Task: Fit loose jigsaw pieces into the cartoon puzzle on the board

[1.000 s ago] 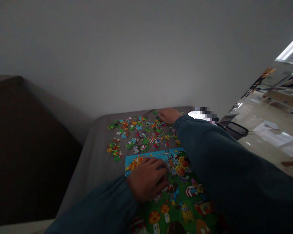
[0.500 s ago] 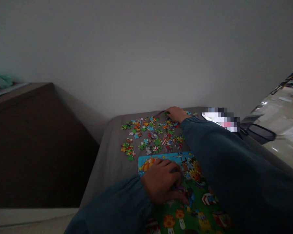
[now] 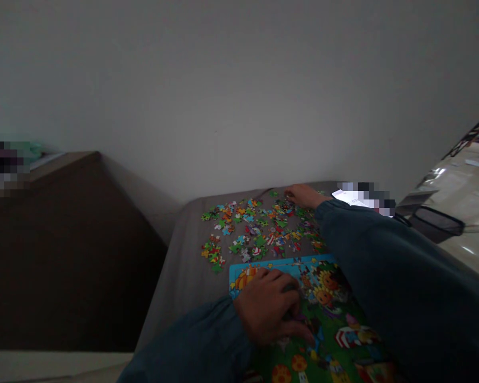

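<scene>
My left hand (image 3: 268, 306) lies on the colourful picture board (image 3: 323, 319), fingers bent and thumb apart, with no held object showing. The board has a blue top edge and cartoon figures on green. Beyond it, loose jigsaw puzzle pieces (image 3: 245, 215) are scattered in mixed colours, some overlapping. At the far right of these pieces is my right hand (image 3: 303, 196). Its fingertips are drawn together low among the pieces, and whatever is between them is too small to make out. My right sleeve hides part of the board's right side.
Grey cloth (image 3: 183, 276) covers the surface under the pieces, which meets a plain wall (image 3: 223, 106). Right of my right hand lie a lit phone (image 3: 349, 198) and dark-framed glasses (image 3: 439, 221). A dark brown cabinet (image 3: 56, 255) stands at the left, lower gap between.
My right hand has drawn slightly right and its fingers have come together, uncovering pieces it was over. My left hand stays on the board. The whole view has shifted a little.
</scene>
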### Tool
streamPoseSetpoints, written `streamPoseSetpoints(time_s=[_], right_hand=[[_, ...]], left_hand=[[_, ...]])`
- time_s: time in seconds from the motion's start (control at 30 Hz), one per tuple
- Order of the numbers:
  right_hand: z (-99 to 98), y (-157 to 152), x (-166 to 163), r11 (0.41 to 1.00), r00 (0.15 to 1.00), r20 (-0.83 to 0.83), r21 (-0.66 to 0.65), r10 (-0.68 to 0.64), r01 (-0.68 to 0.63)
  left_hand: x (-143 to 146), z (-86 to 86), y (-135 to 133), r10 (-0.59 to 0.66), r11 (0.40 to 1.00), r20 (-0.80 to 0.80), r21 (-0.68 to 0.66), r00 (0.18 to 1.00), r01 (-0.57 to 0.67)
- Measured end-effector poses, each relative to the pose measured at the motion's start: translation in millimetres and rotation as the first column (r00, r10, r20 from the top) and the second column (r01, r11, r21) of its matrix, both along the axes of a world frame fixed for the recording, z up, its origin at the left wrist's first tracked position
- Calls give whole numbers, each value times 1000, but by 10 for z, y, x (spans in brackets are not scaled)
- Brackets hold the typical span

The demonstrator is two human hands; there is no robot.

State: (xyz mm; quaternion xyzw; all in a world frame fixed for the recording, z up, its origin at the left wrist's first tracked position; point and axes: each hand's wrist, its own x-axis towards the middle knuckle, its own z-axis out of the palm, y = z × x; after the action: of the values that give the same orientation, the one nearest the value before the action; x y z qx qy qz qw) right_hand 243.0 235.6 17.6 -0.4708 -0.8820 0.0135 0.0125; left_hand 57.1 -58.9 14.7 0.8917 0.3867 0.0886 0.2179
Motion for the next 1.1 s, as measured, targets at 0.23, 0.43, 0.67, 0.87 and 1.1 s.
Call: streamPoseSetpoints(time_s=[0.23,0.43,0.67,0.87,1.1], right_hand=[[97,-117,55,999,992,-125,23,26,-24],[324,-678,285,994,953,-287,-26,92,-104],[370,-1814,656,885,780,-601,-250,175,-392],[99,-2321,715,814,723,-667,-312,180,-490],[34,-2323,691,733,623,-692,-199,365,-651]], left_hand=[[-14,19,-28,-11,1000,-9,-14,1000,11],[-27,7,-46,12,999,48,-38,999,-10],[-30,23,-45,35,999,47,-32,998,-33],[-29,106,-40,27,1000,-30,-3,999,-27],[-103,84,51,50,996,-34,79,998,-47]])
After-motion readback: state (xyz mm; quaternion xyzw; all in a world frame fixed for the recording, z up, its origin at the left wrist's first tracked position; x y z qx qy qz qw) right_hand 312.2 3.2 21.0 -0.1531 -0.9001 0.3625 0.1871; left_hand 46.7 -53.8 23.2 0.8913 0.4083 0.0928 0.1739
